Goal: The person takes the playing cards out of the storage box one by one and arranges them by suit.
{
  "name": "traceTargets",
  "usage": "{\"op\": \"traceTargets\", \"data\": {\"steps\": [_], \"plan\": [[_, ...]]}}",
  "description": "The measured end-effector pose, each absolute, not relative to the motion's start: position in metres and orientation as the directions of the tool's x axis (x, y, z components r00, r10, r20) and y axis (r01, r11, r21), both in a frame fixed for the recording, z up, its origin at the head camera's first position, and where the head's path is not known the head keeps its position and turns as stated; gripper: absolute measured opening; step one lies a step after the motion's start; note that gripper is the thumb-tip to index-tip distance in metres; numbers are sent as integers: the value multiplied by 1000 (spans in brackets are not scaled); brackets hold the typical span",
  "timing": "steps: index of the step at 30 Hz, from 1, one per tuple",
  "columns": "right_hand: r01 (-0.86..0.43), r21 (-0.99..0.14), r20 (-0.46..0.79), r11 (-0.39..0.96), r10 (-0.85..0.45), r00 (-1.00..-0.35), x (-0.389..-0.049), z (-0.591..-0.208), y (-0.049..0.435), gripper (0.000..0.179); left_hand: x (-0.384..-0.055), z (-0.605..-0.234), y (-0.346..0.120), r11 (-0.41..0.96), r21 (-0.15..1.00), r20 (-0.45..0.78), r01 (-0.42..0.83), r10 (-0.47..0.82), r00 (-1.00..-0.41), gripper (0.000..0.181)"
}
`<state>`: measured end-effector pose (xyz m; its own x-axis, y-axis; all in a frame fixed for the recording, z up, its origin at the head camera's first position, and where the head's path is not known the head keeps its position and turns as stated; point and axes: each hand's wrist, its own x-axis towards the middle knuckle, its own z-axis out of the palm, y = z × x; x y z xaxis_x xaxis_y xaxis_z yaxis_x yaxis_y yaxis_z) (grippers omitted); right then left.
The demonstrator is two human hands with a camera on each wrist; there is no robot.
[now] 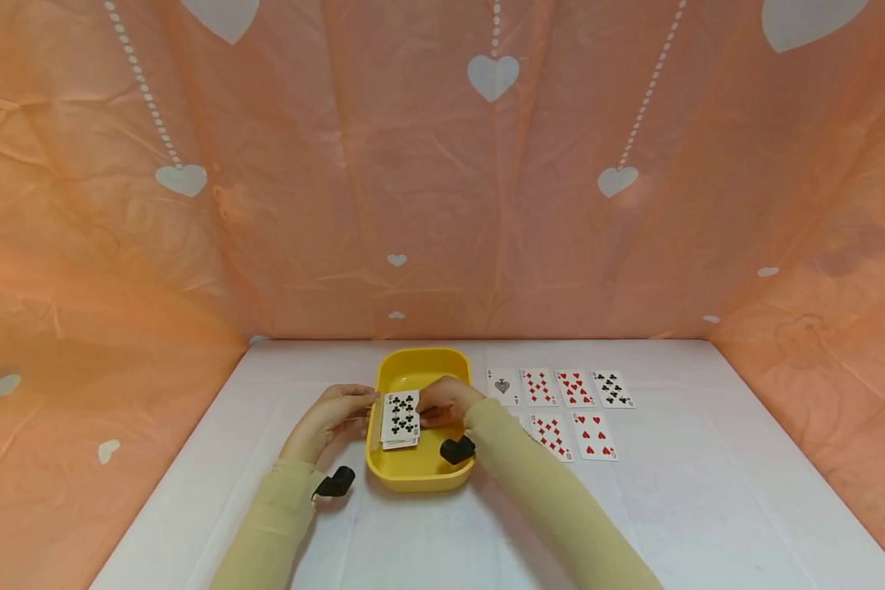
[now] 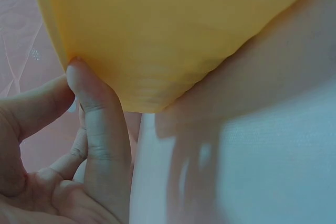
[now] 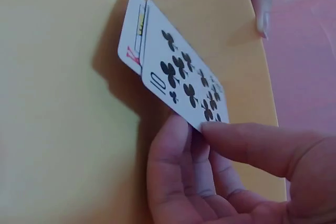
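A yellow plastic tray (image 1: 420,482) stands on the table. Inside it, my right hand (image 1: 446,400) pinches a small stack of playing cards by one edge, thumb over the face and fingers beneath. The ten of clubs (image 3: 184,77) faces up on top, and a king (image 3: 131,35) sticks out from under it in the right wrist view. At the tray's left side is my left hand (image 1: 335,414), its thumb (image 2: 92,90) and a finger pinching the rim.
Face-up cards lie in two rows right of the tray, among them an ace of spades (image 1: 502,387), clubs (image 1: 612,389), diamonds (image 1: 551,436) and a six of hearts (image 1: 595,436). My right sleeve partly hides the lower row. An orange curtain (image 1: 428,205) closes off the back and sides.
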<state>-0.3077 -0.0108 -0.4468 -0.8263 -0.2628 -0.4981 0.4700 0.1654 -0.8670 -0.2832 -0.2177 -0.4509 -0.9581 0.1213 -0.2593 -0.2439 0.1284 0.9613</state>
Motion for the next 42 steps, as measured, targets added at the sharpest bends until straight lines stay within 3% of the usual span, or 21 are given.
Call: {"op": "traceTargets", "data": {"steps": [6, 12, 19, 24, 36, 42], "plan": [[365, -895, -419, 255, -205, -884, -302, -445, -13, 15, -283, -451, -218, 125, 964, -251, -236, 123, -960, 31], [286, -899, -357, 331, -179, -917, -295, -439, -14, 7, -283, -452, -218, 113, 964, -254, -240, 127, -959, 31], [198, -901, -294, 387, -208, -933, -296, -431, -11, 27, -282, -452, -218, 125, 960, -265, -251, 110, -958, 31], [107, -884, -235, 455, -233, -944, -297, -422, -5, 26, -281, -449, -219, 149, 958, -263, -245, 118, -957, 33], [127, -956, -212, 265, -325, -921, -299, -392, 19, 8, -281, -448, -218, 164, 956, -267, -244, 138, -954, 34], [102, -978, -165, 179, -383, -909, -295, -378, 59, 12, -280, -448, -219, 143, 958, -268, -250, 126, -955, 35]]}}
